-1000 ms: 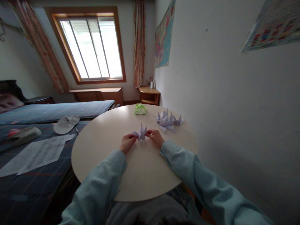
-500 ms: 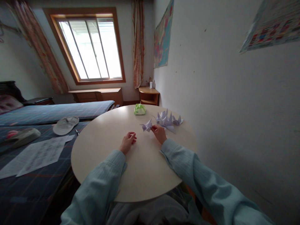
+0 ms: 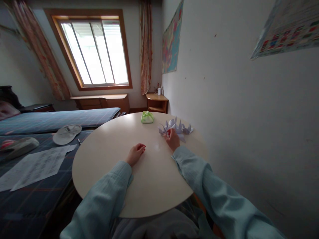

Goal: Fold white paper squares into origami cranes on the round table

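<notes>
Several folded white paper cranes point(image 3: 179, 127) stand in a cluster at the back right of the round table point(image 3: 99, 156). My right hand point(image 3: 172, 139) is at the near left edge of that cluster, its fingers pinched on a paper crane point(image 3: 162, 130). Part of this crane is hidden behind my fingers, and it overlaps the others in view. My left hand point(image 3: 136, 154) rests on the table near the middle, fingers curled together with nothing in them.
A green and white tissue pack point(image 3: 147, 117) sits at the table's far edge. To the left, a bed point(image 3: 59, 179) holds printed sheets point(image 3: 40, 166) and a pale cap point(image 3: 66, 134). A wall rises on the right.
My right hand has carried the paper crane back toward the cluster, where it now overlaps the others. My left hand has closed up a little. The view has shifted slightly.
</notes>
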Demonstrator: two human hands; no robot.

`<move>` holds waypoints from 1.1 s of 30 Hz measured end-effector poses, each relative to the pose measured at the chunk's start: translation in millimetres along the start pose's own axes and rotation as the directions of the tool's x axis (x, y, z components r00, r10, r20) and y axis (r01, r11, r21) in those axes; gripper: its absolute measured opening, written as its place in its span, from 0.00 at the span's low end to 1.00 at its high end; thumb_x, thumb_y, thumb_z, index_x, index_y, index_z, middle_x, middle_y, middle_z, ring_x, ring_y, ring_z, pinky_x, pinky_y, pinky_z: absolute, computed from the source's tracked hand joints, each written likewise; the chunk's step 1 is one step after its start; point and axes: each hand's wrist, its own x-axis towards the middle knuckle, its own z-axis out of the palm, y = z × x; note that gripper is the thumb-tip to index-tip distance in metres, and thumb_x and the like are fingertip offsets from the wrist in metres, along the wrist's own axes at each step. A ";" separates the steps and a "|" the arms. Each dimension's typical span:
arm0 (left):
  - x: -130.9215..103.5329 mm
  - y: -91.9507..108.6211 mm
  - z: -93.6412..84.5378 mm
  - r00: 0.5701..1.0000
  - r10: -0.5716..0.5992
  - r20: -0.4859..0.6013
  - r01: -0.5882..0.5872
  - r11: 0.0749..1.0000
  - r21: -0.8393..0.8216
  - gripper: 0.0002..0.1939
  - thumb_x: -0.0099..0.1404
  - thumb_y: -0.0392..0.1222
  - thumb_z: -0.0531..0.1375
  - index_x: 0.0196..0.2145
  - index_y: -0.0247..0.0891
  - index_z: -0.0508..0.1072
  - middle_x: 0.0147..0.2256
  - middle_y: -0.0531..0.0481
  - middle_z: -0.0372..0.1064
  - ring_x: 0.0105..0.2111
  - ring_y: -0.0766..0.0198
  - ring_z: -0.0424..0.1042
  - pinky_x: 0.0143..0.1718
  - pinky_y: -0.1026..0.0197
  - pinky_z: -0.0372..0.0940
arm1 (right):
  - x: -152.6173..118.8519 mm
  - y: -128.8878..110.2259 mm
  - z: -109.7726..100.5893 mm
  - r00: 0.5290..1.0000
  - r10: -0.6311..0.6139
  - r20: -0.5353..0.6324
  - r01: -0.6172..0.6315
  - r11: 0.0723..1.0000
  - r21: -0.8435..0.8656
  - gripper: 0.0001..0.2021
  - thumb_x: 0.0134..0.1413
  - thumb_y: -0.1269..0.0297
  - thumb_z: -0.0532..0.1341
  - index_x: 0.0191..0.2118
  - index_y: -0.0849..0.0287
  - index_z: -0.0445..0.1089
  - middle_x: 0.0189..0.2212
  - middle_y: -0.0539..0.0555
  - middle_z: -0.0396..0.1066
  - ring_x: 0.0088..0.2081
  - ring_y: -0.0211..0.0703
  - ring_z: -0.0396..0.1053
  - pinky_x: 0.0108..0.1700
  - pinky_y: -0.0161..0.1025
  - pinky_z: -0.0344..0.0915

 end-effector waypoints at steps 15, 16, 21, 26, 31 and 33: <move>-10.4 17.1 -2.1 0.967 0.170 0.191 -0.241 0.854 0.462 0.11 0.54 0.38 0.49 0.29 0.38 0.70 0.30 0.50 0.67 0.29 0.67 0.64 0.31 0.66 0.57 | -12.8 -13.4 1.1 0.826 -0.173 0.536 0.176 0.983 0.046 0.08 0.46 0.61 0.55 0.28 0.60 0.68 0.23 0.50 0.68 0.25 0.34 0.62 0.25 0.31 0.49; -10.3 16.9 -2.2 0.968 0.160 0.194 -0.235 0.855 0.463 0.11 0.55 0.39 0.49 0.29 0.38 0.70 0.29 0.50 0.67 0.29 0.67 0.64 0.31 0.66 0.57 | -12.9 -13.2 1.4 0.829 -0.169 0.533 0.173 0.984 0.043 0.08 0.46 0.62 0.55 0.28 0.60 0.68 0.23 0.51 0.68 0.25 0.34 0.62 0.25 0.31 0.50; -10.7 19.7 -3.4 0.975 0.139 0.175 -0.205 0.870 0.448 0.10 0.54 0.39 0.49 0.29 0.38 0.70 0.30 0.50 0.68 0.30 0.66 0.65 0.32 0.66 0.58 | -14.8 -13.9 1.9 0.839 -0.158 0.521 0.170 0.985 0.026 0.08 0.46 0.62 0.55 0.29 0.59 0.68 0.23 0.50 0.69 0.26 0.34 0.63 0.26 0.31 0.50; -10.2 18.6 -3.6 0.978 0.122 0.171 -0.189 0.867 0.462 0.11 0.55 0.39 0.48 0.29 0.38 0.70 0.29 0.50 0.69 0.29 0.66 0.65 0.32 0.66 0.57 | -16.5 -12.8 4.1 0.844 -0.142 0.518 0.166 0.986 0.001 0.09 0.47 0.60 0.55 0.28 0.59 0.68 0.23 0.50 0.69 0.26 0.34 0.62 0.26 0.31 0.50; -10.6 18.5 1.3 0.981 0.076 0.178 -0.166 0.801 0.575 0.11 0.57 0.42 0.47 0.31 0.40 0.68 0.25 0.51 0.68 0.26 0.67 0.64 0.28 0.67 0.53 | -15.8 -10.7 6.7 0.861 -0.171 0.479 0.146 0.985 0.091 0.07 0.47 0.64 0.54 0.28 0.60 0.66 0.23 0.50 0.67 0.26 0.34 0.62 0.27 0.31 0.53; -8.9 19.8 4.8 0.986 0.067 0.156 -0.152 0.755 0.638 0.11 0.58 0.44 0.47 0.31 0.40 0.67 0.24 0.51 0.67 0.25 0.66 0.64 0.26 0.67 0.52 | -14.1 -10.1 7.5 0.902 -0.158 0.401 0.115 0.985 0.130 0.05 0.46 0.67 0.54 0.28 0.60 0.66 0.25 0.51 0.67 0.27 0.35 0.62 0.29 0.31 0.56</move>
